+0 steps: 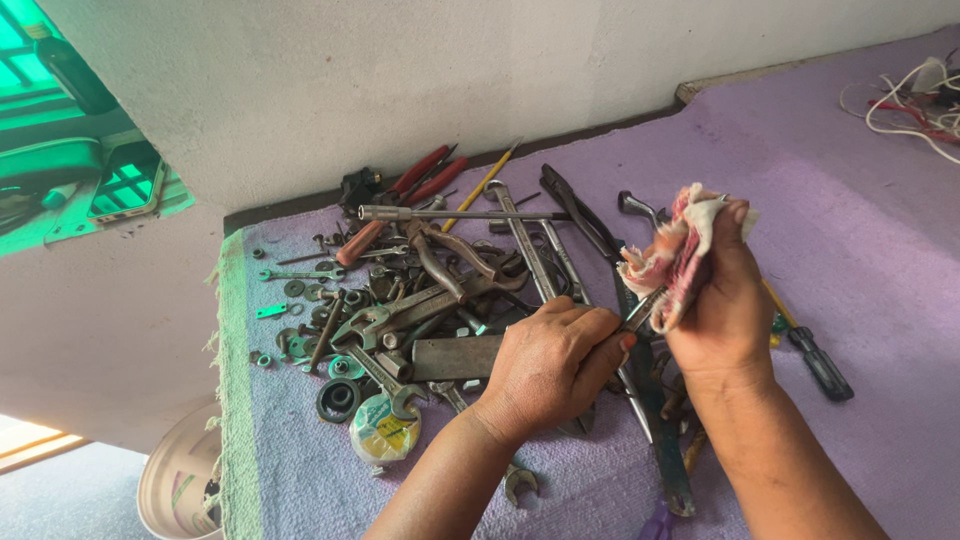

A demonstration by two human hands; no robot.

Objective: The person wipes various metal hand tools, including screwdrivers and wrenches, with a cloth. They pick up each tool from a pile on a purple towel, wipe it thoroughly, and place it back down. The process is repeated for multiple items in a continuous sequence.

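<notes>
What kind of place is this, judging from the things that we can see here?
Probably a home repair corner or small workshop. A heap of wrenches, pliers, nuts and washers lies on a purple mat by a plain wall. The left hand holds a small metal tool while the right hand presses a rag around it.

Left hand (553, 362): we are curling it knuckles-up, fingers pinched shut.
Right hand (722, 290): we are raising it just right, fingers clenched closed.

Tool pile (440, 290) sits centre-left on the mat (860, 260), pliers (405, 200) at its back edge, tape roll (385, 430) in front. Screwdriver (815, 360) lies right of both hands, wires (915, 105) upper right, bucket (180, 485) lower left.
</notes>
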